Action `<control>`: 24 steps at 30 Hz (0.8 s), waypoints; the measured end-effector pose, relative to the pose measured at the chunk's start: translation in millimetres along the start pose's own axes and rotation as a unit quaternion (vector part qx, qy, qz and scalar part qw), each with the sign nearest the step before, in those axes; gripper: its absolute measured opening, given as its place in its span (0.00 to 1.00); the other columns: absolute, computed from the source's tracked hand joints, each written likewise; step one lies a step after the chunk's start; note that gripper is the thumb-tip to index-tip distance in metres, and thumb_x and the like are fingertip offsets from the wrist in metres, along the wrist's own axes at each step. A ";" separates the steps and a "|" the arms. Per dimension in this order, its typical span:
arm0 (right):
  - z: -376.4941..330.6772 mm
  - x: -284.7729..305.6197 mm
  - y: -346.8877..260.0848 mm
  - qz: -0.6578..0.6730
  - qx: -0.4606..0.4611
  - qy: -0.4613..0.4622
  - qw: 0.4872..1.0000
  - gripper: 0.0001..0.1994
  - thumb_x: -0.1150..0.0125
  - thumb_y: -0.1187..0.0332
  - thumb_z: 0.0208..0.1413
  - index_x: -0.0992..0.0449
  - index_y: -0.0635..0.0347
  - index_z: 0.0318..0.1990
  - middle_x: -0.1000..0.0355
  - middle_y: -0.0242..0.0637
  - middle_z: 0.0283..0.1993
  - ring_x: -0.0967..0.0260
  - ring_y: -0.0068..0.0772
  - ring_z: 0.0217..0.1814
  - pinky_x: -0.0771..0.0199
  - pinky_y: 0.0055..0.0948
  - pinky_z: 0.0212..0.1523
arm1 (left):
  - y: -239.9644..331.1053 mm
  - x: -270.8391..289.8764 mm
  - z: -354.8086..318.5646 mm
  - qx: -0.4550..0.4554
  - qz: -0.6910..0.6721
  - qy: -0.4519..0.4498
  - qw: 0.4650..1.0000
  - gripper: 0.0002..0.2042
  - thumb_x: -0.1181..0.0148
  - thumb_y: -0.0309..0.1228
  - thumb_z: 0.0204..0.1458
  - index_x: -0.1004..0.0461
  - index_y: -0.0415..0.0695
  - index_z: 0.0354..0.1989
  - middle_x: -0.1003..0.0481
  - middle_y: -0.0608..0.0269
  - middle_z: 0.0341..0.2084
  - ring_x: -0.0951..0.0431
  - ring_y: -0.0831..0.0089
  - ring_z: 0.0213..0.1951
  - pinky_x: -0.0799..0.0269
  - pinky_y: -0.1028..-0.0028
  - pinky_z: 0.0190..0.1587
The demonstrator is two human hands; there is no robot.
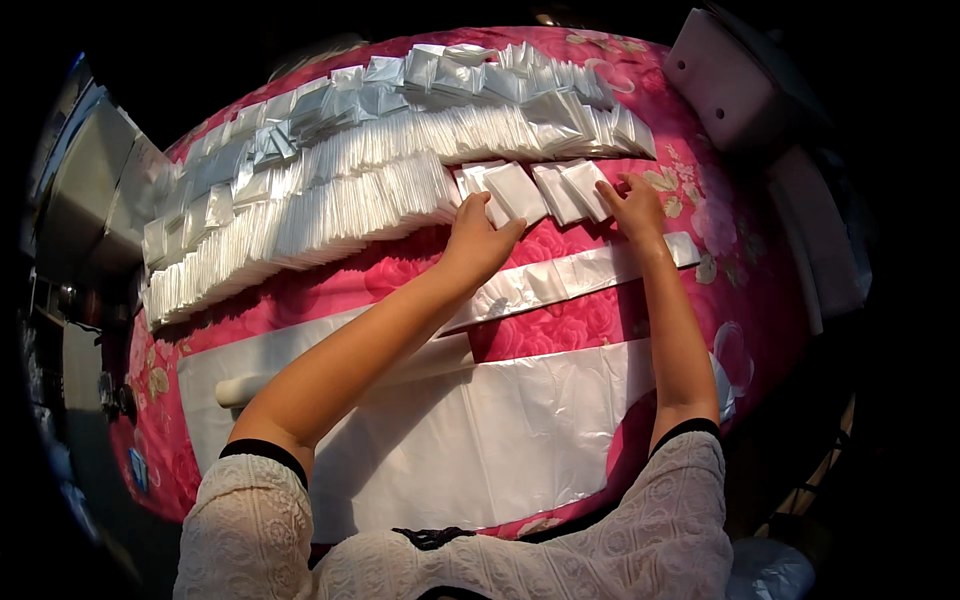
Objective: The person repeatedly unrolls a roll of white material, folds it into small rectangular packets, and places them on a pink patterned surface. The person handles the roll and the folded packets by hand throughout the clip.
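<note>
Long overlapping rows of folded white plastic bags (330, 205) lie across a table covered by a pink flowered cloth (600, 320). At the near row's right end sit a few loose folded bags (520, 190). My left hand (478, 240) rests flat on the cloth, fingertips touching one of these folded bags. My right hand (632, 205) presses its fingers on the rightmost folded bags (580, 185). Neither hand grips anything. A folded strip of white plastic (590, 270) runs under both forearms.
A wide sheet of white plastic (480, 440) and a white roll (250, 388) lie at the near edge. More shiny folded bags (440, 75) fill the far rows. A pale padded stool or box (725, 85) stands at the far right beyond the table.
</note>
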State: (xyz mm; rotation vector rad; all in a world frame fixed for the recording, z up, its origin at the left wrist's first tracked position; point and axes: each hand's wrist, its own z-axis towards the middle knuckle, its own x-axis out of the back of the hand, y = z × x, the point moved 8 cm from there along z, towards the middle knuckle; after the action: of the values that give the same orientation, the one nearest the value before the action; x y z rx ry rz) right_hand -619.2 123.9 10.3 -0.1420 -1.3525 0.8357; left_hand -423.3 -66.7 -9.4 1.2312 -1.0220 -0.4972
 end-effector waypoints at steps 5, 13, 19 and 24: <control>13.8 -17.9 -0.3 -0.009 -0.005 -0.054 0.998 0.31 0.39 0.40 0.42 0.25 0.62 0.41 0.26 0.46 0.35 0.28 0.45 0.39 0.30 0.37 0.40 | 9.2 -5.6 3.3 0.121 -0.154 0.068 0.978 0.29 0.40 0.34 0.44 0.42 0.26 0.49 0.38 0.39 0.50 0.34 0.56 0.51 0.37 0.67 0.51; 16.2 -51.5 -28.6 -0.046 -0.068 -0.173 0.981 0.31 0.40 0.38 0.40 0.23 0.62 0.34 0.25 0.45 0.35 0.27 0.45 0.38 0.29 0.38 0.38 | 12.5 -31.7 21.0 0.235 -0.369 0.024 0.899 0.23 0.43 0.40 0.50 0.34 0.40 0.50 0.30 0.58 0.46 0.32 0.69 0.47 0.39 0.72 0.49; -5.3 -64.0 -64.2 0.001 -0.015 -0.213 0.977 0.31 0.40 0.39 0.40 0.22 0.66 0.32 0.26 0.50 0.33 0.27 0.46 0.38 0.29 0.37 0.39 | -17.0 -36.0 37.4 0.225 -0.369 0.036 0.901 0.22 0.46 0.37 0.52 0.35 0.31 0.48 0.29 0.53 0.43 0.26 0.67 0.39 0.31 0.72 0.42; -9.8 -59.8 -61.7 0.115 0.007 -0.152 0.982 0.32 0.37 0.44 0.42 0.27 0.72 0.37 0.27 0.54 0.34 0.28 0.45 0.38 0.29 0.36 0.39 | -28.9 -42.2 40.6 0.226 -0.261 0.073 0.936 0.20 0.48 0.37 0.54 0.34 0.33 0.47 0.27 0.55 0.38 0.27 0.69 0.38 0.32 0.72 0.42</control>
State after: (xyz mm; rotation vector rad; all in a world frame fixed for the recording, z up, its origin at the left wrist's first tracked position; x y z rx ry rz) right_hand -581.9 47.7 -6.5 -0.1662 -1.6370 1.0934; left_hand -472.7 -63.7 -52.0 1.9444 -0.6890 -0.5835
